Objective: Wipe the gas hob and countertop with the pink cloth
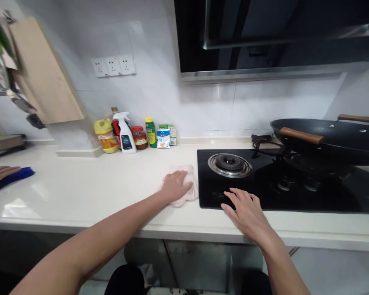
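Observation:
My left hand (176, 186) presses down on a pale pink cloth (189, 192) on the white countertop, its fingers bent over the cloth. The cloth lies beside the left edge of the black gas stove (209, 196), and part of it is hidden beneath the hand. My right hand (244, 211) is over the stove's front edge with its fingers apart and nothing in them. Whether its fingertips touch the glass, I cannot tell. A round burner (229, 162) sits behind it.
A large wok (329, 139) with wooden handles stands on the right burner, under the range hood (264, 37). Along the wall are a spray bottle (126, 137), a yellow jug (107, 137) and several other containers. At far left, another person's hand (0, 174) rests on a blue cloth (18, 175).

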The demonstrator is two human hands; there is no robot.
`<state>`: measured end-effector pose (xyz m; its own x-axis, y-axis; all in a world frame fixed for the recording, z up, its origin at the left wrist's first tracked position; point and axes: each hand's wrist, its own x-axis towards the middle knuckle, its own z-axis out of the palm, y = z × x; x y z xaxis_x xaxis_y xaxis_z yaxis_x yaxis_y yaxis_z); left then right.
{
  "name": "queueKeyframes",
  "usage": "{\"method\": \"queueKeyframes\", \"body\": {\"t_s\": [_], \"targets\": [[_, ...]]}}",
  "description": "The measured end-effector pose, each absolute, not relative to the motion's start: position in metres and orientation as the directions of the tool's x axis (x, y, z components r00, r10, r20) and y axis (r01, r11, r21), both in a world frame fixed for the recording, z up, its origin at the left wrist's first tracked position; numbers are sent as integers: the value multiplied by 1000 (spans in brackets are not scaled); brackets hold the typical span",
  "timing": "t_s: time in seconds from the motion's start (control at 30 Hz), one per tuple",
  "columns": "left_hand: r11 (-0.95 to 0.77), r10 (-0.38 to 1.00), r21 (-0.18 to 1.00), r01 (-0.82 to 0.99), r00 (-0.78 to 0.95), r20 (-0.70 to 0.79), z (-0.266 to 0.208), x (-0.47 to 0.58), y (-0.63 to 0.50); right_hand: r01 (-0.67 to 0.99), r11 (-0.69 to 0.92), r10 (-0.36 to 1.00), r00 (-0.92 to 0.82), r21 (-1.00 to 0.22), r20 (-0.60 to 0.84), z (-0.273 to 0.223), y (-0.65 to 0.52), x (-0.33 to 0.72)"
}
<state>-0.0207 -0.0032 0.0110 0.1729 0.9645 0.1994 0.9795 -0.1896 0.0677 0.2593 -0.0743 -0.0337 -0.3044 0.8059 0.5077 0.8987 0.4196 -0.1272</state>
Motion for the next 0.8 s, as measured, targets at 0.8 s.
{"method": "queueKeyframes", "body": {"t_s": [0.8], "targets": [[-170,977,66,983,159,146,15,-2,13,901,421,773,-297,-103,561,-39,-73,259]]}}
